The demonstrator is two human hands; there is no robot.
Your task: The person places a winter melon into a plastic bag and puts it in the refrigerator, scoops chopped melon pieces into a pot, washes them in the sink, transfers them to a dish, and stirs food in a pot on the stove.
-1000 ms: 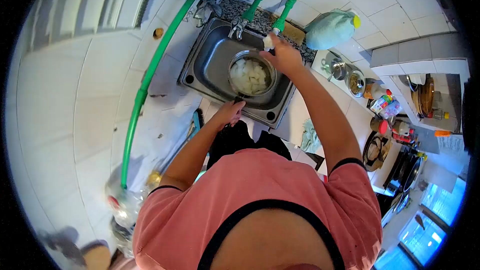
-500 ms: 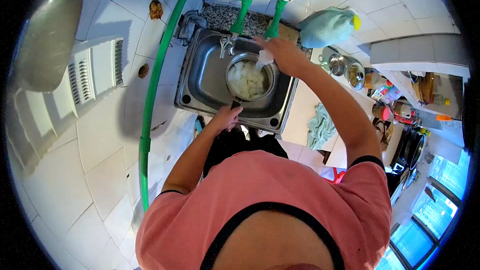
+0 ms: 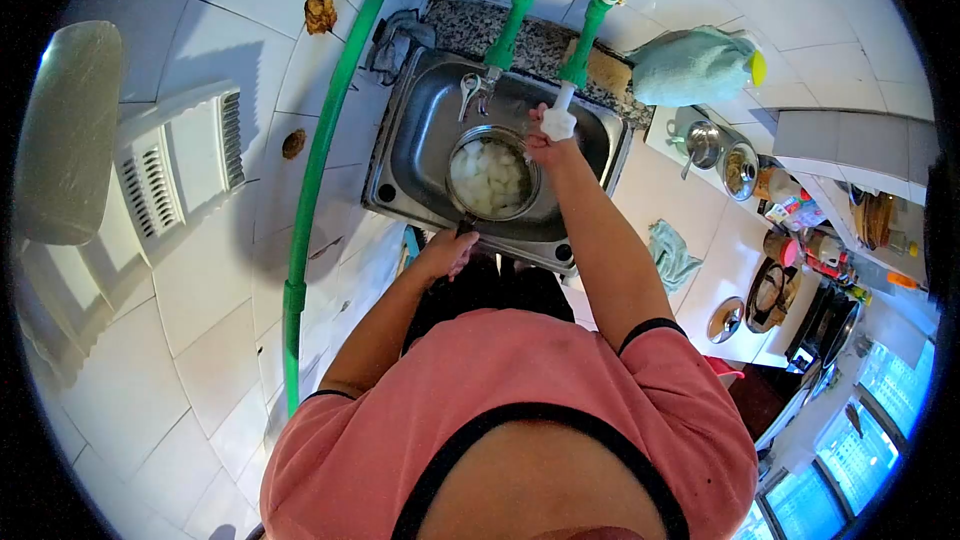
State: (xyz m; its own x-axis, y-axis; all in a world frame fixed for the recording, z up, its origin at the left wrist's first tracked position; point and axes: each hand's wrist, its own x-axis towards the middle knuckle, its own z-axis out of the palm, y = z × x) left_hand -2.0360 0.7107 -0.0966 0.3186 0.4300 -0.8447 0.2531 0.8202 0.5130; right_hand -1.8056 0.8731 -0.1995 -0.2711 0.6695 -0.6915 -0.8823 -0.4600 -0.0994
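A metal pot (image 3: pixel 491 174) with pale chunks in liquid is in or over the steel sink (image 3: pixel 408 145). Its dark handle (image 3: pixel 465 225) points toward me, and my left hand (image 3: pixel 447 254) is closed around it. To the right of the pot, my right hand (image 3: pixel 548 136) is beside the white spout (image 3: pixel 560 118) that hangs from the green pipe. The fingers of that hand look curled and are partly behind the spout; whether they hold anything is hidden. A metal tap (image 3: pixel 470 95) stands at the sink's back edge.
Green pipes (image 3: pixel 318 170) run along the tiled wall. A cloth-covered bottle (image 3: pixel 695 68) stands behind the sink at the right. On the right counter are a green cloth (image 3: pixel 672 256), a metal cup (image 3: pixel 703 145) and a round lid (image 3: pixel 726 320). A white rack (image 3: pixel 185 165) hangs at left.
My right hand has moved from above the white spout down to beside the pot's right rim. My left hand still grips the handle. The view has shifted.
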